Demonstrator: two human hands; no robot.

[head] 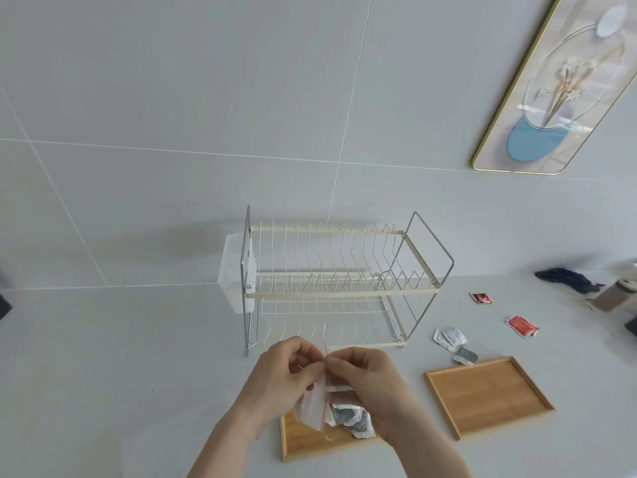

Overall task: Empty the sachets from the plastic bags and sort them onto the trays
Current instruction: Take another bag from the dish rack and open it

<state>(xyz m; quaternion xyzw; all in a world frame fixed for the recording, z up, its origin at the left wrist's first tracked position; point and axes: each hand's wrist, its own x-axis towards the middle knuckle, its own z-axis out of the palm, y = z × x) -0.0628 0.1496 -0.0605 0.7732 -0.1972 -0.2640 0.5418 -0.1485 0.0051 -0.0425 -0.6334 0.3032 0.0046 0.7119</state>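
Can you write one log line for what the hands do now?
left hand + right hand | pulling open clear red-striped plastic bag | grey sachets inside

Both bare forearms rise from the lower edge of the view and angle inward until the hands meet at the middle. The left hand [282, 377] is curled, its fingers bent in toward the thumb in a tight pinch. The right hand [365, 384] faces it, knuckles up, fingertips pressed against those of the left (thumbs mostly hidden behind the fingers). Each grip is closed, wrists slightly bent, held above the bench.
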